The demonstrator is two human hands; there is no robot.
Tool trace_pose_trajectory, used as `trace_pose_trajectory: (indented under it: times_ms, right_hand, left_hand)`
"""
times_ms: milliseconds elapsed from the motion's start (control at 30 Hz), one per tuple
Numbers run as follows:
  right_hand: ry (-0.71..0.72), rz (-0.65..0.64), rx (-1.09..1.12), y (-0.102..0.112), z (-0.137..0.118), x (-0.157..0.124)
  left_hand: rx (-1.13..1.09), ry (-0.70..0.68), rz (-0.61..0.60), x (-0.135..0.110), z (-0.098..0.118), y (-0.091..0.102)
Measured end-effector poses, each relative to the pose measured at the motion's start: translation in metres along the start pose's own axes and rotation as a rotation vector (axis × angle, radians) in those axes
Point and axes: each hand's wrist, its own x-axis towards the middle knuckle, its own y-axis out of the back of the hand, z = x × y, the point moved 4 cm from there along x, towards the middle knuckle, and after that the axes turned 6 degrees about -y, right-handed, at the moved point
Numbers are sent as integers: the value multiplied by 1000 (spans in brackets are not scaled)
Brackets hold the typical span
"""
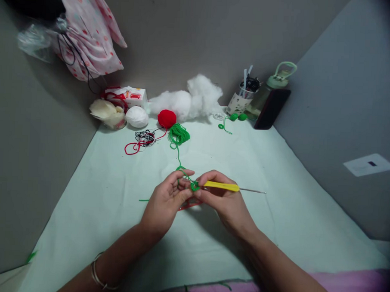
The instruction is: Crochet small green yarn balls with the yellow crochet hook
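Note:
Between my two hands is a small green crochet piece (195,186), curled into a ring. My left hand (167,198) pinches its left side, with green yarn running over the fingers. My right hand (226,201) grips a crochet hook (222,187) by its yellow handle; a bare metal shaft sticks out to the right, while the other end is at the green piece. From the left hand the strand leads back to a loose green yarn skein (179,134). A flat red item (189,203) lies beneath the hands, mostly hidden.
Behind the skein sit a red yarn ball (167,119), a white yarn ball (137,117) and white stuffing (184,101). Tangled yarn (145,138) lies left of it. Back right hold a pen cup (240,99), a bottle (268,93), a phone (272,109) and small green pieces (238,117).

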Motion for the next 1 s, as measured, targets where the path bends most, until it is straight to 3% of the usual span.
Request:
trace_pose_trajectory:
  times_ms: [167,367,833,1000]
  right_hand:
    - [97,71,-16,6,0,1]
    - [20,-34,4,-1,-1,1]
    - [59,78,-47,1,-1,0]
    - [35,34,41,4,5,3]
  left_hand:
    - [49,-51,-27,-1,2,-1]
    - [6,-5,18,-2,-1,-1]
    - [59,23,-80,-6,1,-10]
    - [193,-68,-78,-5,3,-4]
